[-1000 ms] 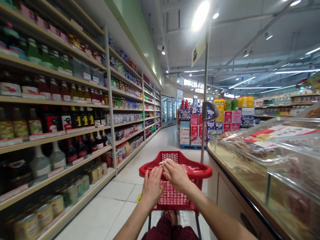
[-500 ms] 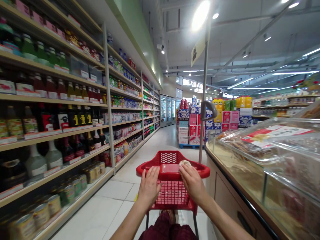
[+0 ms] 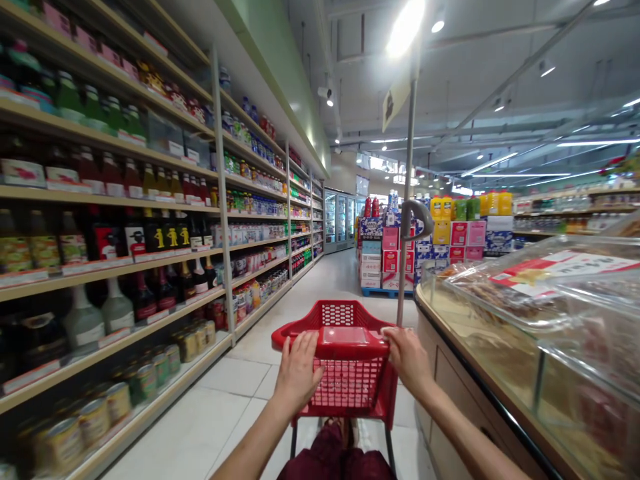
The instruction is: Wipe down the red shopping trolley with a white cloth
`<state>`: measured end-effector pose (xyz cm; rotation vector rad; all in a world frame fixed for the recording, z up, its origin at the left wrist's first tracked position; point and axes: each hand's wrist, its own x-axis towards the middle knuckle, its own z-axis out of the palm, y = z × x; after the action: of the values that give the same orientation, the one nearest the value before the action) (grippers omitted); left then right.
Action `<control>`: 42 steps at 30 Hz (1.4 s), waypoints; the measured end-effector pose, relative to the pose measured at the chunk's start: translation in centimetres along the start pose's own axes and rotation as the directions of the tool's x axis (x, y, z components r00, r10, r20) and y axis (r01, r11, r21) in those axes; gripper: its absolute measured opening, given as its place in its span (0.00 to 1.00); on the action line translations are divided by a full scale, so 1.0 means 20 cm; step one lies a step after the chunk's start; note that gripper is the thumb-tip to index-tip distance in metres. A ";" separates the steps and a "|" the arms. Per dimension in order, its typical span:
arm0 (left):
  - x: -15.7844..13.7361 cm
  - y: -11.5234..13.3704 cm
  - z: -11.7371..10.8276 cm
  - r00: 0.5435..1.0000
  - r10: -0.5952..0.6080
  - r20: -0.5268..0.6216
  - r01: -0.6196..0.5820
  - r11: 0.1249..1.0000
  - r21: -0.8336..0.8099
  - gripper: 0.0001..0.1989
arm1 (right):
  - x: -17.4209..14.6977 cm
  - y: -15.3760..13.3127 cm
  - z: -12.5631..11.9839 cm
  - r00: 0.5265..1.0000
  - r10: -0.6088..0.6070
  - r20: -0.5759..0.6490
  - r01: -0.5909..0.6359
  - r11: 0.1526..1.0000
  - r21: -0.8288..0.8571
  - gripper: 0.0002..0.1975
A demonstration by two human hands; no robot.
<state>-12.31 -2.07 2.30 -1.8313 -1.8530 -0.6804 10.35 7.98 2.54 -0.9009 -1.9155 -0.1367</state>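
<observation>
A red plastic shopping cart (image 3: 345,393) stands right in front of my legs, with its red handle (image 3: 345,348) facing me. On the left part of the handle lies my left hand (image 3: 299,370), its fingers laid over the bar and the thumb below. My right hand (image 3: 411,357) is at the handle's right end with curled fingers. Under those fingers a small white pad (image 3: 386,331), like a wipe or tissue, shows only at its edge and is pressed on the handle.
Tall shelves (image 3: 150,259) of bottles and cans line the left side. A glass-edged counter (image 3: 480,353) with clear-lidded food trays (image 3: 550,280) stands close on the right. Ahead are a metal pole (image 3: 406,267), stacked drink boxes (image 3: 390,260) and glass-door fridges (image 3: 337,220) along the tiled aisle (image 3: 240,400).
My right hand has slid rightward along the handle to its end, taking the white pad along. My left hand stays on the handle. The view has shifted slightly.
</observation>
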 end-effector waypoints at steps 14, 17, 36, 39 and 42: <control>-0.02 0.00 0.03 0.999 0.042 -0.002 -0.042 0.999 -0.023 0.28 | 0.16 -0.23 -0.14 0.995 0.022 0.100 -0.056 0.933 0.356 0.14; -0.02 0.01 0.02 1.000 0.018 -0.002 -0.018 0.999 -0.033 0.28 | 0.26 -0.23 -0.17 0.985 0.098 0.141 -0.142 0.924 0.354 0.14; -0.03 0.02 0.01 1.000 -0.009 -0.005 0.009 1.000 -0.016 0.28 | -0.03 -0.06 -0.01 0.953 -0.284 0.103 0.283 0.959 0.027 0.15; -0.03 0.00 0.01 1.000 0.015 0.005 -0.015 1.000 0.008 0.28 | -0.06 -0.17 0.06 0.930 -0.368 -0.017 0.368 0.927 0.071 0.16; -0.02 -0.04 0.00 0.998 0.042 0.036 -0.043 0.999 0.009 0.28 | -0.06 -0.09 0.04 0.943 -0.331 -0.007 0.331 0.940 0.086 0.17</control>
<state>-13.04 -2.40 1.92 -1.8828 -1.8315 -0.6259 8.92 6.32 1.69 -0.5156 -2.0521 -0.2488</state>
